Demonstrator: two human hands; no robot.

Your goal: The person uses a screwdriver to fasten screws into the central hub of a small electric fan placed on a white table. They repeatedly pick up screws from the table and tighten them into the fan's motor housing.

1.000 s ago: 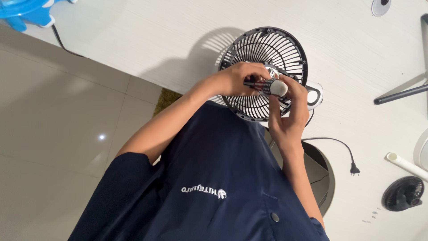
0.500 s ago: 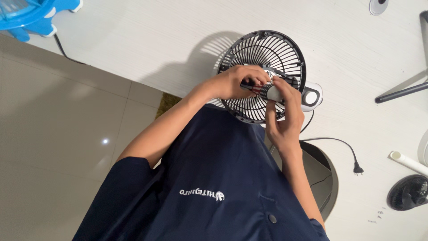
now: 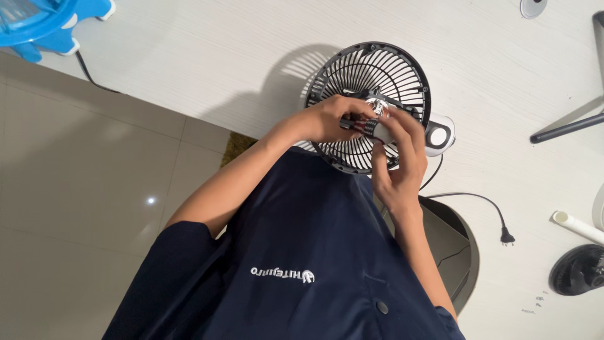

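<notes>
A small table fan with a black round grille (image 3: pixel 368 63) and a white base (image 3: pixel 440 135) lies on the white table (image 3: pixel 220 56). My left hand (image 3: pixel 324 119) pinches the dark front end of a short tool (image 3: pixel 368 128) with a ribbed black-and-grey handle, held over the grille's centre. My right hand (image 3: pixel 399 167) wraps its fingers over the handle's rear end and hides the pale cap. The fan's metal hub (image 3: pixel 379 106) shows just above the fingers.
The fan's black cord ends in a plug (image 3: pixel 507 238) on the right. A white pipe (image 3: pixel 576 226), a small black fan (image 3: pixel 576 269) and tiny screws (image 3: pixel 531 305) lie at the lower right. A blue plastic item (image 3: pixel 38 19) sits top left. A dark rod (image 3: pixel 566 131) crosses the right edge.
My right hand's fingers have slid up and closed over the handle's pale end, which showed a second ago. My left hand stays pinched on the tool's front.
</notes>
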